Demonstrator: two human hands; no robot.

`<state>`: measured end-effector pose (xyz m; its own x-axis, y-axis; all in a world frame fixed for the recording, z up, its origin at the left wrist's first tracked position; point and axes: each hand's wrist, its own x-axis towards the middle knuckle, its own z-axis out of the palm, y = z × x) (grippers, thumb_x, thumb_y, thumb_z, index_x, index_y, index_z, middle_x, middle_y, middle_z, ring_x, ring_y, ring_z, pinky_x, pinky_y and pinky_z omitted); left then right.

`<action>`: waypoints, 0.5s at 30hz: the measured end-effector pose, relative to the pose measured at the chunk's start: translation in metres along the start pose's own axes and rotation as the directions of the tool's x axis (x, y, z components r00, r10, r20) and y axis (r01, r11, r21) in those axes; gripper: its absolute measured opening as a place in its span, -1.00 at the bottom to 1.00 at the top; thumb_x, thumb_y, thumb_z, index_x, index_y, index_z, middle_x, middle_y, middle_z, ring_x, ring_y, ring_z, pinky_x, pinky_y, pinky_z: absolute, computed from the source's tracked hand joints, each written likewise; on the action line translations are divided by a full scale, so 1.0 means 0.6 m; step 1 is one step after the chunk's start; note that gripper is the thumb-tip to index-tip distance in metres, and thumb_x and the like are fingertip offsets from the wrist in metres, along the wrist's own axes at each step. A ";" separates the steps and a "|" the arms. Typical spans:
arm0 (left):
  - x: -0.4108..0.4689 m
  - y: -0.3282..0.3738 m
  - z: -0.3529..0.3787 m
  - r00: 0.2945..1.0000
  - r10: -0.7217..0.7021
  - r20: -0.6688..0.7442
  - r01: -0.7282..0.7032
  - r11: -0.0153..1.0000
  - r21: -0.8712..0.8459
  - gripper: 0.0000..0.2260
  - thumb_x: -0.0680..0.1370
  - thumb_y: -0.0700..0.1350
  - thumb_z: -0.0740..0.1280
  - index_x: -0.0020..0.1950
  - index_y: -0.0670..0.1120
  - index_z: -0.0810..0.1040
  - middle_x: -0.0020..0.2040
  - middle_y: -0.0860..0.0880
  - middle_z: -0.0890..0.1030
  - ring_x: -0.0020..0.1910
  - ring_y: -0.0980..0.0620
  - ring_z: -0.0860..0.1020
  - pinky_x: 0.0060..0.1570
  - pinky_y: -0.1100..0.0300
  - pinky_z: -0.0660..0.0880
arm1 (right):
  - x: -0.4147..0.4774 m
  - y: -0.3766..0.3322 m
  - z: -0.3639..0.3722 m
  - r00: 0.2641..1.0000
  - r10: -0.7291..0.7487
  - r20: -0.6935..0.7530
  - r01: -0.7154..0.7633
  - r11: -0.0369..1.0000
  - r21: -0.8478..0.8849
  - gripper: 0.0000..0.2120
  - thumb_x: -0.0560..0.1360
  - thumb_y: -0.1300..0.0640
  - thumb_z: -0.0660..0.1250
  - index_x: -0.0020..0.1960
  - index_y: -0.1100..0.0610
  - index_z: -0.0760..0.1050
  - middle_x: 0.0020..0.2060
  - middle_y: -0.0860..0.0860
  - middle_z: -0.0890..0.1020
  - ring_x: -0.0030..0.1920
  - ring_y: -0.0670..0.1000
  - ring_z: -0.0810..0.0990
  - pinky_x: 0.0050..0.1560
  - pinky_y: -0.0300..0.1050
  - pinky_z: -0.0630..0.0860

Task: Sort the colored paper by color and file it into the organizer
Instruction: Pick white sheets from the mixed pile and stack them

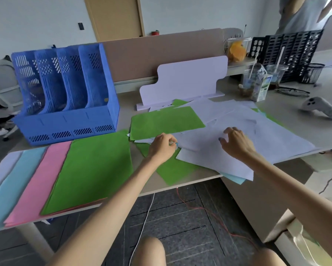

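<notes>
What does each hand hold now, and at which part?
The left hand seems to pinch a white sheet at its left edge. The right hand only rests on the pile.

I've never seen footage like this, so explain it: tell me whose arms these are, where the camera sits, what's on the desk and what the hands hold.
There is no machine here. These are a person's bare arms, filmed by one wide-angle camera worn on their head, looking down. On the desk stand a blue organizer, a light blue pile, a pink pile, a green pile, and a mixed heap of white and green sheets. The left hand seems to pinch a sheet's edge. The right hand rests its fingertips on the white sheets.
</notes>
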<state>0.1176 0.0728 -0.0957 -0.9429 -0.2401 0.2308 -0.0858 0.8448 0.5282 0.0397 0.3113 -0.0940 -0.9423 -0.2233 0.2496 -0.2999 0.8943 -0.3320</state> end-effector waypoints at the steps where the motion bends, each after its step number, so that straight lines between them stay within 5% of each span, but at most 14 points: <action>1: 0.006 0.008 0.007 1.000 0.001 0.012 -0.002 1.000 0.030 -0.79 0.55 -0.10 0.29 0.16 -0.05 0.57 0.22 -0.05 0.54 0.19 -0.02 0.51 0.07 0.15 0.44 | 0.005 0.014 0.000 1.000 0.011 0.020 -0.010 0.999 -0.035 -0.58 0.57 -0.02 0.21 0.29 0.24 0.40 0.25 0.18 0.47 0.25 0.20 0.43 0.15 -0.01 0.38; 4: 0.012 0.031 0.028 0.985 0.063 0.158 -0.079 0.992 0.097 -0.60 0.60 0.04 0.22 0.42 -0.02 0.39 0.49 -0.01 0.29 0.45 -0.01 0.27 0.40 0.08 0.21 | 0.021 0.041 0.003 0.990 -0.014 0.142 0.018 1.000 -0.022 -0.52 0.56 -0.10 0.17 0.28 0.26 0.36 0.27 0.18 0.42 0.31 0.15 0.36 0.23 -0.04 0.30; 7: 0.009 0.049 0.053 0.965 0.111 0.236 -0.151 0.975 0.161 -0.60 0.64 0.07 0.11 0.48 0.06 0.30 0.53 0.05 0.18 0.50 0.04 0.15 0.47 0.03 0.03 | 0.035 0.048 0.002 0.969 -0.088 0.231 0.064 0.992 0.111 -0.66 0.57 -0.09 0.16 0.14 0.18 0.37 0.21 0.16 0.45 0.29 0.15 0.39 0.14 -0.03 0.34; 10: 0.006 0.071 0.066 0.971 0.217 0.097 -0.231 0.957 0.177 -0.69 0.62 0.02 0.15 0.34 0.07 0.49 0.40 0.07 0.44 0.33 0.04 0.39 0.35 0.09 0.20 | 0.046 0.063 -0.017 0.998 0.010 0.062 -0.019 0.989 0.149 -0.62 0.59 0.00 0.15 0.33 0.19 0.35 0.29 0.18 0.46 0.30 0.20 0.42 0.19 0.03 0.39; 12: 0.013 0.083 0.070 0.962 0.274 0.000 -0.271 0.951 0.147 -0.73 0.60 -0.05 0.21 0.25 -0.01 0.57 0.28 0.02 0.55 0.19 0.01 0.51 0.27 0.09 0.34 | 0.051 0.082 -0.024 0.995 0.102 -0.021 -0.099 0.990 0.100 -0.65 0.59 0.06 0.13 0.28 0.25 0.36 0.25 0.24 0.49 0.27 0.22 0.44 0.18 0.02 0.38; 15: 0.017 0.094 0.074 0.972 0.235 0.014 -0.233 0.957 0.171 -0.71 0.61 -0.06 0.20 0.31 -0.03 0.52 0.40 0.00 0.43 0.31 -0.01 0.44 0.30 0.10 0.34 | 0.052 0.090 -0.014 0.991 0.082 0.104 -0.095 0.987 0.129 -0.64 0.57 0.05 0.15 0.26 0.26 0.37 0.26 0.23 0.47 0.29 0.20 0.41 0.16 -0.03 0.37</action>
<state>0.0890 0.1392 -0.0997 -0.9411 -0.0286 0.3370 0.0831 0.9463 0.3125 -0.0046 0.3560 -0.0967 -0.9741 -0.1885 0.1251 -0.2255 0.8541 -0.4686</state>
